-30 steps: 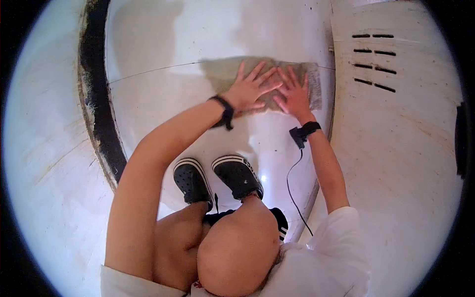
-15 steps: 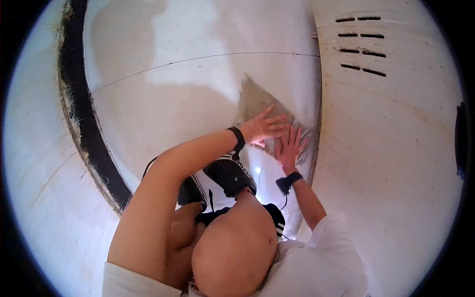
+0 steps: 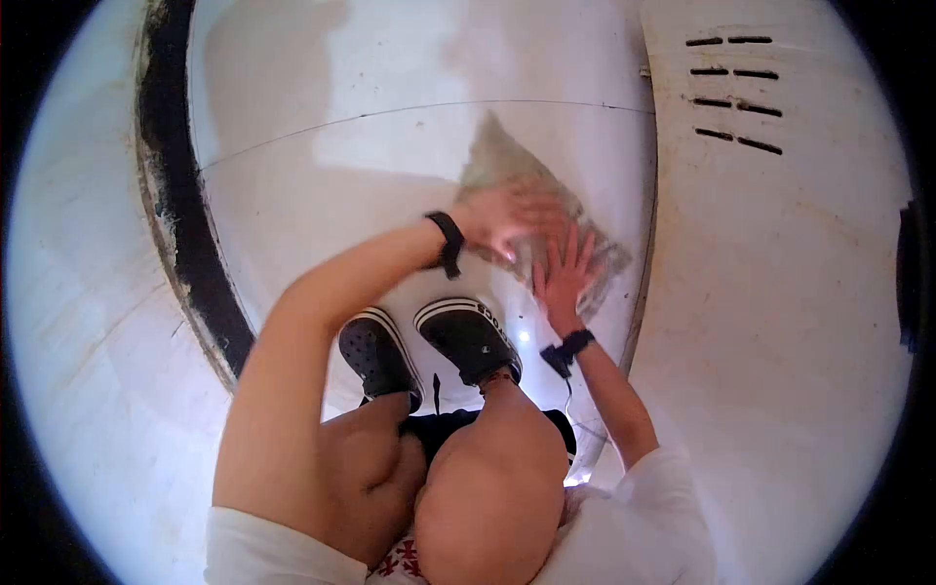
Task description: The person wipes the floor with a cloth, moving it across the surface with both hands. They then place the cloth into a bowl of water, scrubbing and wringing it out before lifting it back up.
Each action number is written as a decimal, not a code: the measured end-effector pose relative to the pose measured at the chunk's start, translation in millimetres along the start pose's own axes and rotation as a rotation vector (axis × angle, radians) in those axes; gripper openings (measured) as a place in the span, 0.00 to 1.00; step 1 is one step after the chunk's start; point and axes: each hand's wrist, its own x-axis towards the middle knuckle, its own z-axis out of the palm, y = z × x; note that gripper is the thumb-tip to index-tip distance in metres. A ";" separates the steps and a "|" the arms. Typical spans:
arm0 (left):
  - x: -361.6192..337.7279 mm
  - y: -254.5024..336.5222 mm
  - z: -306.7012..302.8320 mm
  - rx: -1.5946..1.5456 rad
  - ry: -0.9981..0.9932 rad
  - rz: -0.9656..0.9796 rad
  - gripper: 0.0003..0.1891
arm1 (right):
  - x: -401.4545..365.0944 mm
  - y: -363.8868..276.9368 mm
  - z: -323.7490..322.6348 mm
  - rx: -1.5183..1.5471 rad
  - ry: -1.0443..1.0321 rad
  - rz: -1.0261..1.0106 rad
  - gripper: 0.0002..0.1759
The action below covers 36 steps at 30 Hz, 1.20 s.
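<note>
1. Strip of chipped black edging curves down the far left, along the white floor.
2. Black clogs with white-striped soles stand on the floor.
3. Grey-green cloth lies on the floor under both hands, one corner pointing away from the person.
4. Left hand, somewhat blurred, is palm down on the cloth, fingers extended; a black wristband circles its wrist.
5. Right hand, just beside it, lies flat on the cloth, fingers spread.
6. White panel at right has paired dark slots.
</note>
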 end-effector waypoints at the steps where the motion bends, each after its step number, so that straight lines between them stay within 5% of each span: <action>1: -10.9 -10.0 -23.6 0.089 -0.050 -0.064 0.58 | 28.5 -11.5 -6.6 -0.009 0.002 -0.024 0.38; 6: -106.7 -50.4 -101.9 0.352 -0.090 -0.355 0.54 | 156.7 -88.7 -39.5 0.083 0.047 -0.250 0.37; 11: -223.1 -26.9 -123.5 0.398 -0.096 -0.747 0.54 | 212.4 -189.0 -40.0 0.158 0.118 -0.563 0.35; 20: -361.8 112.9 -29.9 0.347 0.023 -1.334 0.56 | 182.1 -322.8 -19.2 0.176 -0.008 -1.215 0.35; 24: -340.5 191.4 35.5 0.238 0.025 -1.621 0.56 | 141.7 -323.6 -1.6 0.207 -0.072 -1.496 0.34; 29: -328.1 218.6 80.1 0.220 0.123 -1.683 0.55 | 128.9 -324.6 4.2 0.151 -0.163 -1.603 0.33; 35: -321.8 221.3 49.9 0.080 0.121 -1.708 0.53 | 130.9 -328.7 2.8 0.053 -0.085 -1.641 0.31; 36: -325.8 222.9 48.3 0.121 0.239 -1.656 0.49 | 130.5 -329.5 -0.3 0.034 -0.118 -1.627 0.32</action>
